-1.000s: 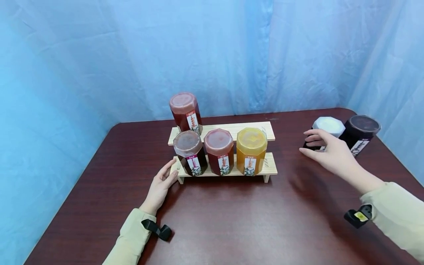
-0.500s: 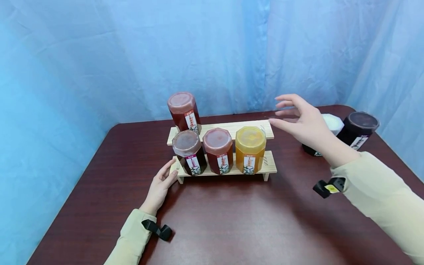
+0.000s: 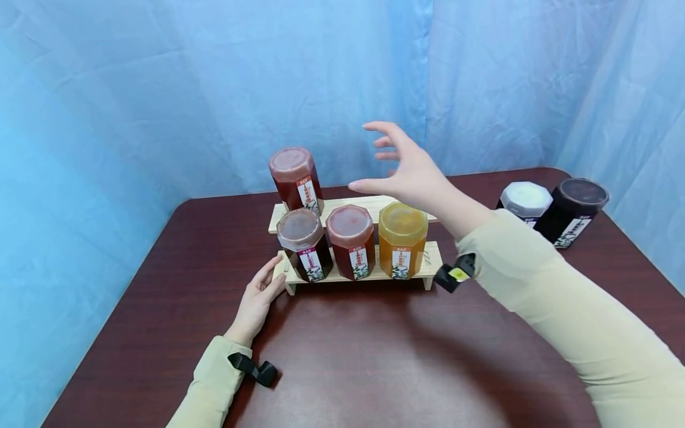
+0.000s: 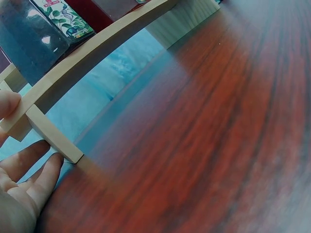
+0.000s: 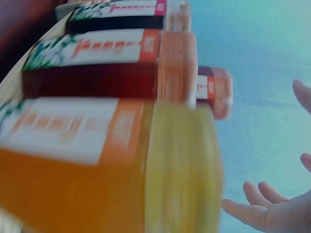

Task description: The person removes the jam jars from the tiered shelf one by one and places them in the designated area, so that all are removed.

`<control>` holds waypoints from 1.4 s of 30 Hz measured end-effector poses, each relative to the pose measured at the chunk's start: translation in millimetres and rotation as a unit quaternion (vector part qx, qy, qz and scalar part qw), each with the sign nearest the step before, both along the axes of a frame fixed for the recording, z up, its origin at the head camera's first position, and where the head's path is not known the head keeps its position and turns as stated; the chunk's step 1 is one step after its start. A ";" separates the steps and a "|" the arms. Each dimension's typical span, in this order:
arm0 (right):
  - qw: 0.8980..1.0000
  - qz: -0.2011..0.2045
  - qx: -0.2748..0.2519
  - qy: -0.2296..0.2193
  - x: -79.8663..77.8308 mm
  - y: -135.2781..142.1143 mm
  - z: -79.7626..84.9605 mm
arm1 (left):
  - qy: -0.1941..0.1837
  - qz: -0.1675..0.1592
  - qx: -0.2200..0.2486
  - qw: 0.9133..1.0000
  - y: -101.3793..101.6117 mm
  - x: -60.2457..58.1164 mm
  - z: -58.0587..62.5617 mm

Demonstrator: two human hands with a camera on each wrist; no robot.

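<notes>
A two-tier wooden rack (image 3: 432,260) stands on the table. On its lower tier, left to right, are a dark jar (image 3: 301,230), a red jar (image 3: 351,228) and a yellow jar (image 3: 403,223). Another red jar (image 3: 291,168) stands at the left of the upper tier. My left hand (image 3: 255,306) grips the lower tier's left end; in the left wrist view its fingertips touch the rack leg (image 4: 56,133). My right hand (image 3: 414,171) hangs in the air over the rack, fingers spread and holding nothing. The right wrist view shows the yellow jar (image 5: 184,170) close up, blurred.
At the table's right side stand a white-topped jar (image 3: 525,199) and a dark jar (image 3: 575,205), side by side. A blue curtain (image 3: 214,107) hangs behind the dark red table (image 3: 342,356).
My right hand has moved left from beside the white-topped jar to above the rack, its fingers spreading wider. The left hand and the jars have stayed in place.
</notes>
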State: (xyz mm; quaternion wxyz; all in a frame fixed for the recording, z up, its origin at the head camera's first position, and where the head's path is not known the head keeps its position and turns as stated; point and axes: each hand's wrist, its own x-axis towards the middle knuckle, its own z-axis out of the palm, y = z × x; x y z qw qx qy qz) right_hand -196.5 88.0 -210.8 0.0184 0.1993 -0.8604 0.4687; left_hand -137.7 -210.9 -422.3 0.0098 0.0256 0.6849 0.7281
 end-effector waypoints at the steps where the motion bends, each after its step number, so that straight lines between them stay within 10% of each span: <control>1: 1.000 0.004 0.001 -0.002 -2.7 -5.6 -0.5 | 0.000 0.000 0.000 1.000 0.0 -0.3 0.2; 27: 0.997 0.065 0.043 -0.028 -29.8 -102.9 -28.8 | 0.001 0.010 -0.001 1.000 -1.0 0.2 -3.3; 42: 0.999 0.021 0.035 -0.023 -31.9 -125.0 -37.0 | -0.006 0.015 -0.008 1.000 -3.6 1.6 -2.9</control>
